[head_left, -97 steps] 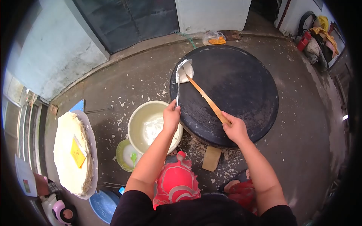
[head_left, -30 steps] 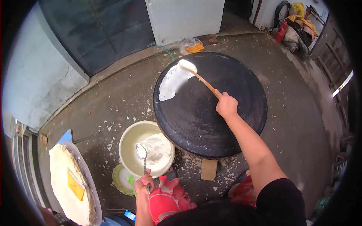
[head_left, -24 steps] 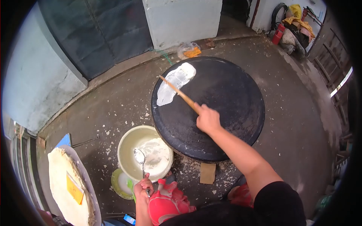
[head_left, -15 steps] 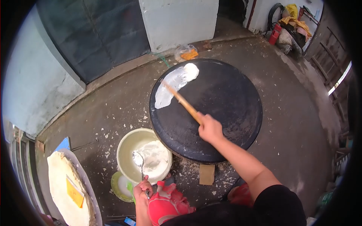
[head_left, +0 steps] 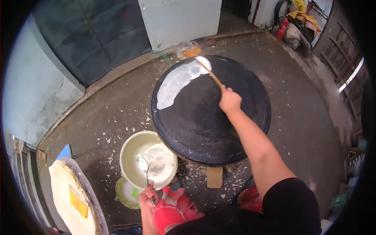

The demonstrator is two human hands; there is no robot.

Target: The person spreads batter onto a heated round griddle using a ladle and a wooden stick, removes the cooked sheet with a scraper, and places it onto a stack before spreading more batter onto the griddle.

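My right hand (head_left: 230,100) is closed around the handle of a wooden batter spreader (head_left: 215,78), reaching over a large round black griddle (head_left: 211,121). Its far end touches a white lump of batter near the griddle's back edge. From there a thin band of white batter (head_left: 172,85) curves along the griddle's left side. My left hand (head_left: 148,194), low and near my knee, grips the handle of a metal ladle (head_left: 147,174). The ladle's bowl, coated with white batter, is over a pale bucket (head_left: 126,150) that has more batter inside.
A green bowl (head_left: 120,194) of whitish liquid sits beside the bucket. At lower left, a stack of thin flatbreads (head_left: 64,196) carries an orange-and-white packet (head_left: 79,203). A brown block (head_left: 214,177) lies at the griddle's front. Behind it is a plastic bag (head_left: 188,50) with orange contents.
My right hand has moved away and to the right with the spreader, lengthening the batter band toward the back edge. The left hand and ladle have hardly moved.
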